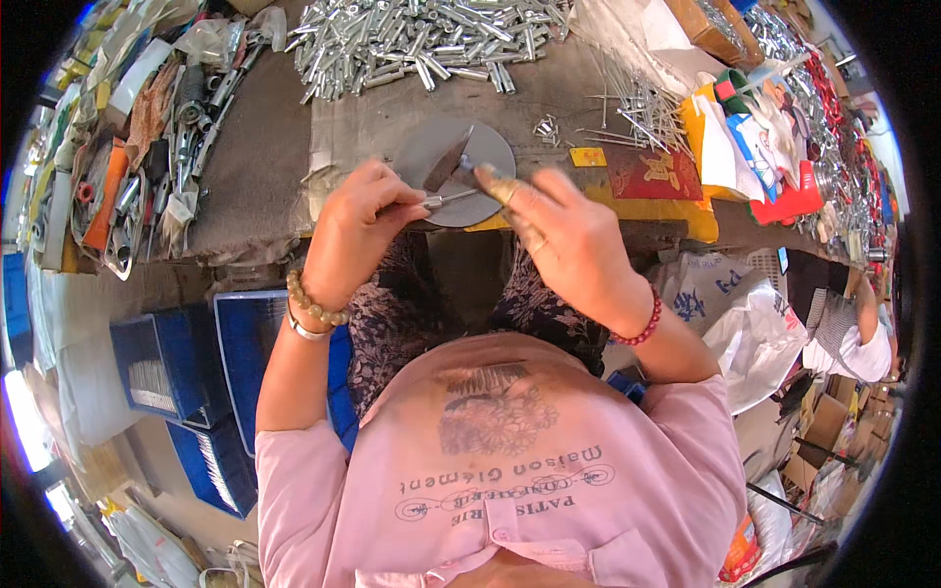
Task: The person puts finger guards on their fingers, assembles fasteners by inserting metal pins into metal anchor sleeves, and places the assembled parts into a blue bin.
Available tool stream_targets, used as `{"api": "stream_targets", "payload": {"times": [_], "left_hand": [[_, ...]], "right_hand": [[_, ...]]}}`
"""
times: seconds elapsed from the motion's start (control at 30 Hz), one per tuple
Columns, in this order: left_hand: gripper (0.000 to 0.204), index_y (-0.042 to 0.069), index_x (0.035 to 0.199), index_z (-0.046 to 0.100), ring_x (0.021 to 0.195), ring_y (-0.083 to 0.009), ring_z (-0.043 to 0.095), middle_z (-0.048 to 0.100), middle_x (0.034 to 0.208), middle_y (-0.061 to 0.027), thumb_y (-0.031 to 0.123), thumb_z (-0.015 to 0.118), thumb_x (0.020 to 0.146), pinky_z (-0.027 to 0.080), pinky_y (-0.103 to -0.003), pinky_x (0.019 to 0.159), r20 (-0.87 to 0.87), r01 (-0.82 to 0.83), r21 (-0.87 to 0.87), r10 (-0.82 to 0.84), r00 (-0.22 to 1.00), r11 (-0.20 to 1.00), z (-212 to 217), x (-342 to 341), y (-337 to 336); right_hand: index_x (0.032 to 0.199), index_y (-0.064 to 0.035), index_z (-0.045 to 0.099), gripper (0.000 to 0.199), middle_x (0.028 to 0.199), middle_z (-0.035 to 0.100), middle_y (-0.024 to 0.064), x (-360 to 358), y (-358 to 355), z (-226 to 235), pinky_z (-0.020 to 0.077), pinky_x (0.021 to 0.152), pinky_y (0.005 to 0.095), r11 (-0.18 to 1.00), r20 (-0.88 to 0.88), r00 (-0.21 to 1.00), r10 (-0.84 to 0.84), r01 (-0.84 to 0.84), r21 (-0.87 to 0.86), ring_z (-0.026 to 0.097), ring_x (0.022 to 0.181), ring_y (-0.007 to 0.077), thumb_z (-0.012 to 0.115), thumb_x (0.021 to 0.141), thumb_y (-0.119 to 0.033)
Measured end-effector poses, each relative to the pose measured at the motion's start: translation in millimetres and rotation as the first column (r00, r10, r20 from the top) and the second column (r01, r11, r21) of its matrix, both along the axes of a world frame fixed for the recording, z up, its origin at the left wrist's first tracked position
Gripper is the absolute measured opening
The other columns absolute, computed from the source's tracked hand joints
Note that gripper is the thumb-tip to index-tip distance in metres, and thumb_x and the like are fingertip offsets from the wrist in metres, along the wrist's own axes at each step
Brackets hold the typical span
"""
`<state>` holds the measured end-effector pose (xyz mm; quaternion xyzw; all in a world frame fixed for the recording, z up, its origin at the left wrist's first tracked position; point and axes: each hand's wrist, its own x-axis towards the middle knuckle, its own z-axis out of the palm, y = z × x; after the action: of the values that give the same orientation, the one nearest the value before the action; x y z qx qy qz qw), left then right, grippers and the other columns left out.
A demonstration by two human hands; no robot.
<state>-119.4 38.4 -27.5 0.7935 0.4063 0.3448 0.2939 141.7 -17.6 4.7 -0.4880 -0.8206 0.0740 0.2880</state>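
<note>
My left hand (361, 218) pinches a small silver metal tube (431, 202) at the near left of a round grey disc (412, 145). A thin pin-like rod (459, 195) lies in line with the tube, over the disc. My right hand (580, 230), blurred at the fingers, is closed at the disc's right side. At its fingertips is what looks like a small hammer (449, 165), its dark wedge-shaped head tilted over the disc. Its handle is mostly hidden by the fingers. Wrappings show on some right-hand fingers.
Silver tubes (421, 44) are heaped at the bench's back. Long thin pins (642, 113) and a small cluster of metal pieces (547, 129) lie to the right, near a red envelope (655, 176). Hand tools (186, 108) crowd the left. Blue crates (162, 363) stand below.
</note>
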Motion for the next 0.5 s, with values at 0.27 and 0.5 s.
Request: {"api": "stream_targets", "payload": {"times": [0.27,0.5], "left_hand": [[0.018,0.002,0.099,0.079,0.084,-0.0195,0.063,0.063,0.090,-0.0052,-0.001,0.082,0.081,0.049,-0.031,0.073,-0.003,-0.055,-0.008,0.055,0.999,0.998,-3,-3,-4],[0.022,0.004,0.101,0.081,0.084,-0.0194,0.062,0.062,0.091,-0.0050,0.001,0.084,0.080,0.048,-0.030,0.071,0.031,-0.133,0.058,0.132,0.991,0.989,-13,0,-9]], "right_hand": [[0.105,-0.0119,0.074,0.026,0.102,0.057,0.0073,-3,17,-1,0.0519,0.080,0.0405,0.990,0.171,0.985,-0.039,0.015,0.141,0.059,0.101,0.0279,0.081,0.079,-0.013],[0.086,-0.0104,0.063,0.009,0.091,0.053,0.0058,-23,-2,-12,0.0524,0.074,0.0379,0.986,0.189,0.980,-0.059,0.028,0.163,0.060,0.088,0.0242,0.070,0.080,-0.010]]}}
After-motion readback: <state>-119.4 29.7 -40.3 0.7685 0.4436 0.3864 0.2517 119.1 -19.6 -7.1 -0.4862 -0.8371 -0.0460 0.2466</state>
